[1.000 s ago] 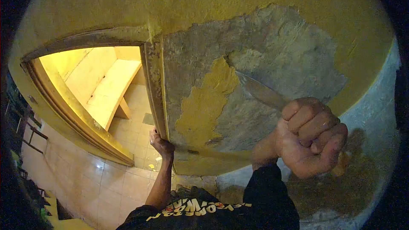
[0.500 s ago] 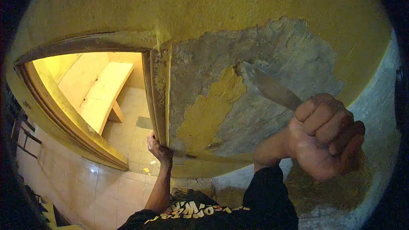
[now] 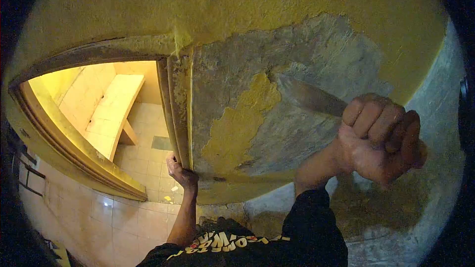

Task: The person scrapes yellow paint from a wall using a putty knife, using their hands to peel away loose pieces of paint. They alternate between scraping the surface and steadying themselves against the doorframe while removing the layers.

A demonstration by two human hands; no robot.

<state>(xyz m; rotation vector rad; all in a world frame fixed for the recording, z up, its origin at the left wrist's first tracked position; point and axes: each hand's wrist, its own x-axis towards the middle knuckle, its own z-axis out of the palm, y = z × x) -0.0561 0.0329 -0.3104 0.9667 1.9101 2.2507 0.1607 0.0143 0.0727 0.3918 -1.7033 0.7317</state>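
Doorway (image 3: pixel 94 118): far left, arched opening with a yellow moulded frame; lit room behind.
Bench (image 3: pixel 115 111): pale slab inside the room, running away along the tiled wall, one leg showing beneath it.
Floor (image 3: pixel 123 207): pale square tiles below the doorway, a few small yellow flecks lying near the frame foot.
Jamb (image 3: pixel 179 113): right edge of the doorway, ribbed, paint chipped and mottled grey.
Left hand (image 3: pixel 180 173): low on the jamb, fingers curled around its edge, gripping it; bare forearm rises to it from the bottom of the view.
Shirt (image 3: pixel 232 247): dark, with yellow lettering, bottom centre.
Wall (image 3: pixel 316 0): yellow paint above; a broad bare grey patch (image 3: pixel 316 64) right of the jamb.
Paint island (image 3: pixel 237 123): leftover yellow strip inside the bare patch, ragged edges, running from mid-height down toward the base.
Scraper (image 3: pixel 309 98): flat metal blade, tip laid against the wall just beside the upper end of the paint island; blade slants down and right into the fist. Handle hidden, probably inside the palm.
Right hand (image 3: pixel 378 138): closed tight in a fist around the scraper, knuckles toward the camera, dark sleeve at the wrist.
Base: grey unpainted band at lower right, stained and blurred.
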